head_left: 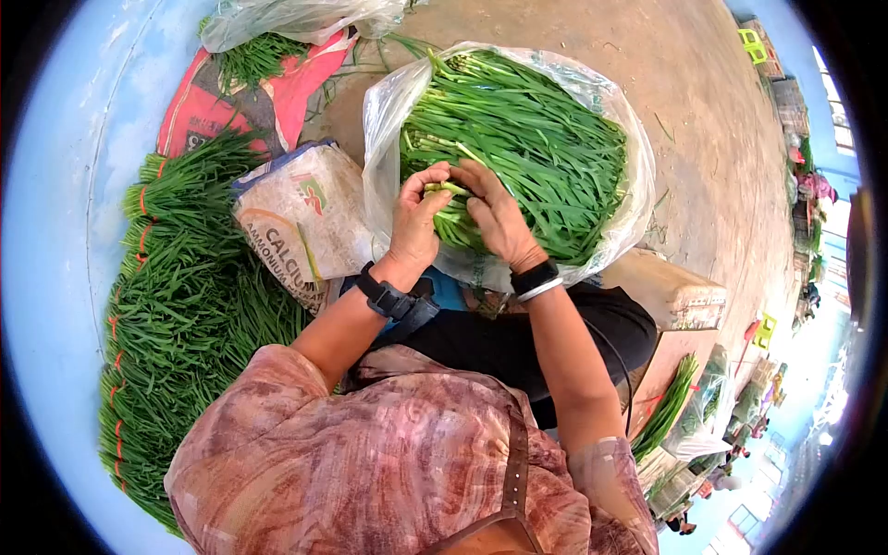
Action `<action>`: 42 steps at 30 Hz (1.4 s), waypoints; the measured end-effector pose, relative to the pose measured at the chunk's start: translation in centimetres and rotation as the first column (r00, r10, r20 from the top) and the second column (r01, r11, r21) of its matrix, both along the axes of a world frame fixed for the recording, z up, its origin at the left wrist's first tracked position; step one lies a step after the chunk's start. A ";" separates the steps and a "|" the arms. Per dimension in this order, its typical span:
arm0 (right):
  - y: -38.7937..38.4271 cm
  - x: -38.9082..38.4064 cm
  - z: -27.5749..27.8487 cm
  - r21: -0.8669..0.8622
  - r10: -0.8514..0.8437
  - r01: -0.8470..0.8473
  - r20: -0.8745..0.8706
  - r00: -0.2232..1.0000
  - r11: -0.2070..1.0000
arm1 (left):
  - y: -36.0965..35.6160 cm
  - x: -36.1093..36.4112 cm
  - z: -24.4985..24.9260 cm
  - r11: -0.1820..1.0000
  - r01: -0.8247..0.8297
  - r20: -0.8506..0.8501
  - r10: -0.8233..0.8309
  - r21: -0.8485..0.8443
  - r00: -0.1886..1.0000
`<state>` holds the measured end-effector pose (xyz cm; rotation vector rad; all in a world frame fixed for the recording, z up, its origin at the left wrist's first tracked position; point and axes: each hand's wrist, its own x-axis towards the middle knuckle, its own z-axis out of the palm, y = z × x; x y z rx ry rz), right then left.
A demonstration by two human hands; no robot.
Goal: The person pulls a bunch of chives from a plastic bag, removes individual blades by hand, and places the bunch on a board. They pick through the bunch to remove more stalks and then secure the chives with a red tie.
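Note:
Long green garlic chives (536, 139) fill a clear plastic bag (634, 203) in front of me, their pale stem ends to the left. My left hand (419, 217) is closed around a few stem ends at the bag's near left side. Close against it, my right hand (499, 215) curls its fingers over the same stems, the fingertips of both hands almost meeting. The exact grip under the right fingers is partly hidden. A black strap circles my left wrist; a black band and a pale bangle are on the right.
Bundled chives (176, 305) with orange ties are stacked along the blue wall (55, 231) at left. A printed white sack (305, 208) lies beside them, a red sack (213, 102) behind. At right are a worn box (666, 287) and another tied bundle (668, 407).

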<state>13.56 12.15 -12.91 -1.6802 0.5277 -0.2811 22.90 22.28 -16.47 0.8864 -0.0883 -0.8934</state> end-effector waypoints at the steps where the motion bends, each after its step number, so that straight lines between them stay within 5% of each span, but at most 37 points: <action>1: -0.3 -0.2 0.7 0.151 0.016 -0.024 0.052 0.999 0.988 | -0.1 0.0 0.0 1.000 0.025 0.002 -0.025 -0.018 1.000; 4: -0.3 -0.5 2.2 -0.241 0.196 -0.188 0.008 0.981 0.952 | -0.6 0.4 1.6 0.989 0.080 -0.229 -0.107 -0.128 0.967; 5: -0.2 -0.6 1.2 -0.377 0.165 -0.161 -0.022 0.986 0.912 | -1.1 0.4 0.3 0.991 0.082 -0.137 -0.096 -0.107 0.986; 9: 0.1 -0.8 1.5 -0.590 0.045 -0.085 -0.083 0.996 0.803 | -1.9 0.1 3.4 0.987 0.109 -0.277 -0.140 -0.121 0.951; 13: 0.0 -0.7 0.2 -0.518 -0.101 0.080 -0.012 0.995 0.852 | -3.2 -0.4 5.4 0.980 0.190 -0.314 -0.196 -0.051 0.929; 17: 0.3 -0.8 0.0 -0.435 -0.289 0.286 0.061 0.955 0.854 | -3.7 -1.1 6.2 0.955 0.295 -0.164 -0.290 0.007 0.943; 19: 0.1 -1.2 0.8 -0.404 -0.349 0.326 0.019 0.937 0.854 | -4.1 -0.9 3.2 0.954 0.292 0.240 -0.299 0.067 0.923; 22: -0.6 -1.7 1.5 -0.362 -0.352 0.331 0.008 0.936 0.872 | -3.9 2.2 2.3 0.849 0.516 0.341 -0.521 0.114 0.782; 23: -0.8 -1.8 1.9 -0.339 -0.344 0.328 0.013 0.939 0.882 | -3.6 4.3 3.3 0.755 0.652 0.170 -0.653 0.069 0.738; 25: -1.1 -2.2 1.8 -0.302 -0.351 0.364 0.099 0.931 0.881 | -3.6 5.4 7.6 0.726 0.676 -0.075 -0.673 0.128 0.736; 26: -1.3 -2.4 1.8 -0.282 -0.354 0.368 0.100 0.930 0.886 | -3.7 5.4 6.7 0.781 0.505 0.340 -0.618 0.367 0.709; 27: -1.6 -2.8 2.0 -0.263 -0.359 0.373 0.101 0.928 0.890 | -3.8 5.4 4.7 0.836 0.242 0.685 -0.544 0.492 0.485; 28: -1.9 -3.1 2.3 -0.245 -0.364 0.378 0.101 0.926 0.893 | -3.9 5.2 3.5 0.879 -0.051 0.877 -0.465 0.474 0.121; 29: -2.1 -3.2 2.6 -0.255 -0.364 0.386 0.129 0.922 0.887 | -3.5 4.1 2.5 0.878 -0.111 0.873 -0.477 0.466 -0.106; 32: -2.3 -3.8 2.8 -0.283 -0.341 0.354 0.095 0.935 0.891 | -2.8 1.4 2.7 0.763 -0.116 0.635 -0.603 0.636 -0.482; 37: -1.4 -4.1 3.3 -0.283 -0.332 0.345 0.093 0.938 0.895 | -1.5 0.7 -2.8 0.721 -0.041 0.554 -0.566 0.692 -0.610; 42: -1.7 -7.9 7.6 -0.230 -0.406 0.443 0.190 0.894 0.867 | -0.2 0.1 -3.2 0.741 -0.019 0.607 -0.564 0.671 -0.561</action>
